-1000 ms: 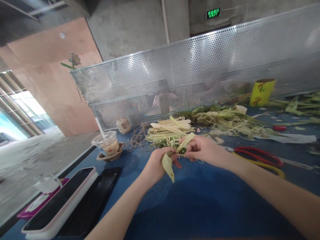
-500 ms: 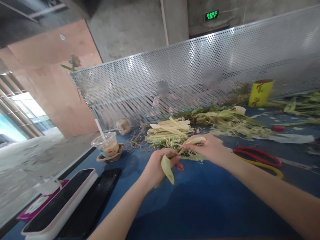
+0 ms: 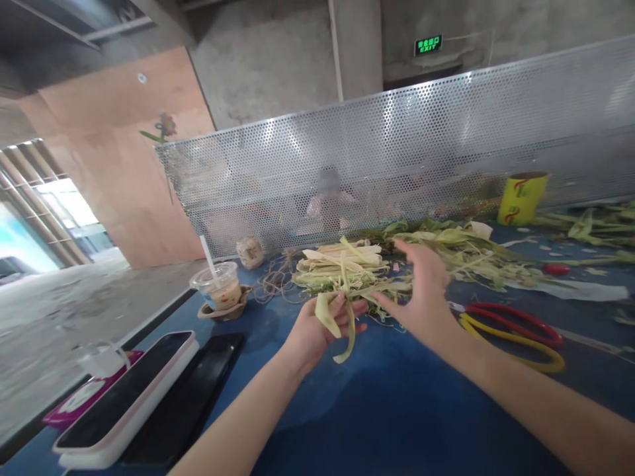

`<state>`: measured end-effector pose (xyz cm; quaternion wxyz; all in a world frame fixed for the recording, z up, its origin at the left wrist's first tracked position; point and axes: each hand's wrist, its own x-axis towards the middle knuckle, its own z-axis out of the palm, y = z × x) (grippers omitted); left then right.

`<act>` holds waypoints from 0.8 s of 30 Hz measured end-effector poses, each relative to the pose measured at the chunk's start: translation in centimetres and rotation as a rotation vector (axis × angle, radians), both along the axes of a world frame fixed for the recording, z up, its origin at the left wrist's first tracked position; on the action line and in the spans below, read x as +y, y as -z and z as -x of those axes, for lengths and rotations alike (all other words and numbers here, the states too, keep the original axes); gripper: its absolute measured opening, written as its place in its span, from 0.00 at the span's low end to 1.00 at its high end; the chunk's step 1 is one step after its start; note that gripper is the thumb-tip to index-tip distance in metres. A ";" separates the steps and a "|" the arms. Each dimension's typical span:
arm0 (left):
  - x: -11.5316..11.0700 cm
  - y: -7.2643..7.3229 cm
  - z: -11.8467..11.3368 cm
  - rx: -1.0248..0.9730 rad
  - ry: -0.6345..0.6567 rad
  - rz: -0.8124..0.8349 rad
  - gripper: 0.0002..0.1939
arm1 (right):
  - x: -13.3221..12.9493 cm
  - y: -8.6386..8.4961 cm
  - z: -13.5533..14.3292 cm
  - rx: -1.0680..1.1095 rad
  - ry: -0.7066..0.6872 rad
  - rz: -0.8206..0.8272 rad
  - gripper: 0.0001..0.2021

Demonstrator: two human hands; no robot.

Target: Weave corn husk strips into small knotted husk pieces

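Observation:
My left hand (image 3: 317, 330) pinches pale green husk strips (image 3: 327, 316) between thumb and fingers; one strip curls down below the fingers. Just to the right, my right hand (image 3: 421, 287) is spread, thumb and fingers wide apart, with nothing between them. Behind both hands lies a stack of pale husk pieces (image 3: 347, 254), with shredded green bits in front of it. A looser heap of green husks (image 3: 446, 241) spreads to the back right. Scissors with red and yellow handles (image 3: 516, 324) rest right of my right hand, partly behind the forearm.
An iced drink cup (image 3: 218, 287), tangled twine (image 3: 275, 277) and a twine ball (image 3: 249, 252) stand left of the husks. Two phones (image 3: 124, 396) lie front left. A yellow roll (image 3: 523, 198) stands by the perforated metal screen (image 3: 278, 172); a person shows through it.
My right hand has let go of the husk strip, opened and lifted slightly. The strips in my left hand now hang differently, one curling downward. The camera view has shifted a little.

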<state>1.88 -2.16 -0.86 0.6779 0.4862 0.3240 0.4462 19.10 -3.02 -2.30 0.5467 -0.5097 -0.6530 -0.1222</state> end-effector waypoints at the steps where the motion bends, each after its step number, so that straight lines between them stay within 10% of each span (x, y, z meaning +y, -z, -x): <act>1: 0.0 0.0 0.0 -0.018 0.000 0.008 0.13 | -0.3 0.2 0.2 -0.160 0.018 -0.077 0.26; 8: -0.1 -0.1 0.1 0.022 -0.018 0.013 0.14 | -1.5 0.6 1.4 -0.598 -0.164 -0.233 0.06; 24: 0.2 0.2 0.0 0.163 -0.200 -0.201 0.13 | -0.4 0.3 1.4 0.265 -0.468 0.433 0.04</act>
